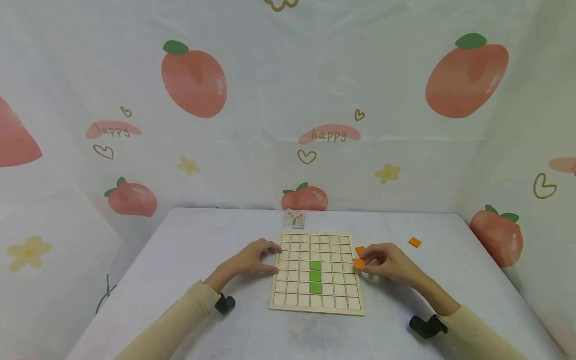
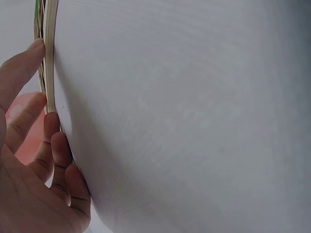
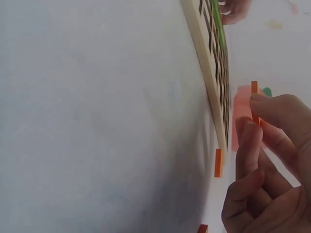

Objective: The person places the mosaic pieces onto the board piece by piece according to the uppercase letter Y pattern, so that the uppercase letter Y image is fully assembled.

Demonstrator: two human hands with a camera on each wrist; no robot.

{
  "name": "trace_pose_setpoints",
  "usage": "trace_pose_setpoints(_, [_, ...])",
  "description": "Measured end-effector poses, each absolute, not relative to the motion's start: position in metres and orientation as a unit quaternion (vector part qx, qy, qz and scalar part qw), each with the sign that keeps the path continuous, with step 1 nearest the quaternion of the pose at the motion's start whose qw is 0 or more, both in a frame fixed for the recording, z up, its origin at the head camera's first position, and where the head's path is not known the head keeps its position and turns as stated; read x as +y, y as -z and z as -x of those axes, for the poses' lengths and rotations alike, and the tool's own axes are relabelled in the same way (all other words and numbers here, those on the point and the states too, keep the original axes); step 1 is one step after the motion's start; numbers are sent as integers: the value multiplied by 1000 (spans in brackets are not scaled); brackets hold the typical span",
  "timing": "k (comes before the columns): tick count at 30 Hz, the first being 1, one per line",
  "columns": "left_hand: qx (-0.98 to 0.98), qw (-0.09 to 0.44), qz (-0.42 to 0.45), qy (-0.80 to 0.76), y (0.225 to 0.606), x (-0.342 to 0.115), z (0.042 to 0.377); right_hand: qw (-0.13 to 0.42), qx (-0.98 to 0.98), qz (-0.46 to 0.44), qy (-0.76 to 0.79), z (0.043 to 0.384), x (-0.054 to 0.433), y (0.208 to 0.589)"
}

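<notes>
A square wooden grid board (image 1: 297,309) lies flat on the white table, with three green square tiles (image 1: 316,276) set in one column of its cells. At the board's left edge, my left hand (image 1: 252,259) rests with thumb and fingertips touching the rim; the left wrist view shows its fingers (image 2: 51,127) along that side. My right hand (image 1: 390,262) pinches an orange square tile (image 1: 359,264) between thumb and fingers, just over the board's right edge. In the right wrist view this orange tile (image 3: 254,99) stands on edge in the pinch, raised off the table.
One orange tile (image 1: 360,251) lies close to the board's right edge, and another orange tile (image 1: 415,242) lies farther right. Behind the board is a small printed card (image 1: 294,219) with a coloured grid pattern. A patterned curtain (image 1: 265,100) hangs behind the table.
</notes>
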State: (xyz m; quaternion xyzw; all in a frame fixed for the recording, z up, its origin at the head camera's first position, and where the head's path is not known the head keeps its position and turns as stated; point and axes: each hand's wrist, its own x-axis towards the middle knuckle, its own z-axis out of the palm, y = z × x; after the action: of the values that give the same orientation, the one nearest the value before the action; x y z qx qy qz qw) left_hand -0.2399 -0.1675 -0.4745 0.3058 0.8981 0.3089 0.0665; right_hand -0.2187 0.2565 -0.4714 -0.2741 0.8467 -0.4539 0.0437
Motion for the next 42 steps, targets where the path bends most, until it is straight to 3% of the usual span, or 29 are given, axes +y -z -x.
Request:
trace_pose_setpoints(10, [906,99,-271,-310,476,-165,240,52,826,273,490,226,241,472])
trace_pose_setpoints(42, [899,93,-292,-313,472,-167,242,68,813,288,502,261,156,474])
